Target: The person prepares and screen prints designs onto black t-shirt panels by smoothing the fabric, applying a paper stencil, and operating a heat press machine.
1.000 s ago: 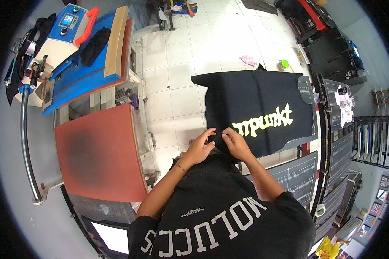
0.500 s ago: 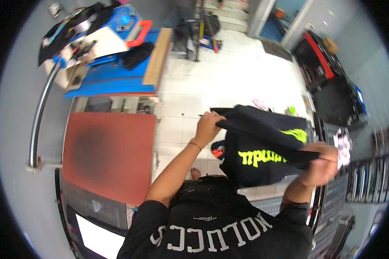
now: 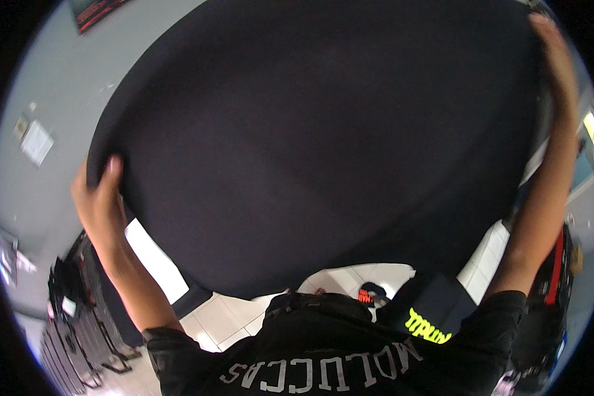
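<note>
A wide sheet of black cloth (image 3: 310,132) hangs stretched between my two hands and fills most of the view. My left hand (image 3: 102,201) grips its left edge, thumb on the near face and fingers behind. Up at the far right corner, my right hand (image 3: 554,59) is closed on the cloth's other edge, its fingertips partly hidden. Below the cloth, a black garment with yellow-green lettering (image 3: 429,323) lies close to my right side. Beside it is a small dark piece with orange print (image 3: 371,295).
A bright white panel (image 3: 155,257) shows under my left forearm. Metal racking (image 3: 72,343) stands at the lower left. Pale floor tiles (image 3: 228,317) appear beneath the cloth. At the right is a black unit with a red strip (image 3: 557,267). A paper sheet (image 3: 37,142) hangs on the grey wall.
Both hands have risen and spread far apart, lifting the black cloth off the garments and opening it wide. The view has turned; the blue table and red-brown board no longer show.
</note>
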A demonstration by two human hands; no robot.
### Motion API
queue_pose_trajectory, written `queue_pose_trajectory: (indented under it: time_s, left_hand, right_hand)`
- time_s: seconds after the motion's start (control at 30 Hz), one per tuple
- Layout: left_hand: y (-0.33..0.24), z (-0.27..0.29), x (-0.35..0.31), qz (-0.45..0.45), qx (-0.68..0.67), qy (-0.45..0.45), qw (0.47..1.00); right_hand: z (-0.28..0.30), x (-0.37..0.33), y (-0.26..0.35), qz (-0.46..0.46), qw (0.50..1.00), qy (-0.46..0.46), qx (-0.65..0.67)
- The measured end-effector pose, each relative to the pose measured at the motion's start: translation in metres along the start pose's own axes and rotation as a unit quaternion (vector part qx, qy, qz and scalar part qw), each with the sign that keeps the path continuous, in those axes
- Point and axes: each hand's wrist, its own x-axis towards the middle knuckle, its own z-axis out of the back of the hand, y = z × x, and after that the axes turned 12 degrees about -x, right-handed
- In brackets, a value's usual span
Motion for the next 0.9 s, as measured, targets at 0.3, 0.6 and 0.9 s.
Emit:
queue_pose_trajectory:
  time_s: [0.3, 0.6, 0.9]
  left_hand:
    - [0.056, 0.111, 0.147, -0.045, 0.365, -0.069, 0.928]
    - [-0.049, 0.082, 0.002, -0.039, 0.372, -0.164, 0.913]
    - [0.097, 0.028, -0.223, 0.121, 0.384, -0.114, 0.908]
  right_hand:
    - [-0.295, 0.010, 0.168, -0.146, 0.929, 0.192, 0.281]
    - [-0.241, -0.051, 0.149, -0.128, 0.828, 0.128, 0.530]
    - [-0.314, -0.337, 0.052, -0.198, 0.823, 0.328, 0.419]
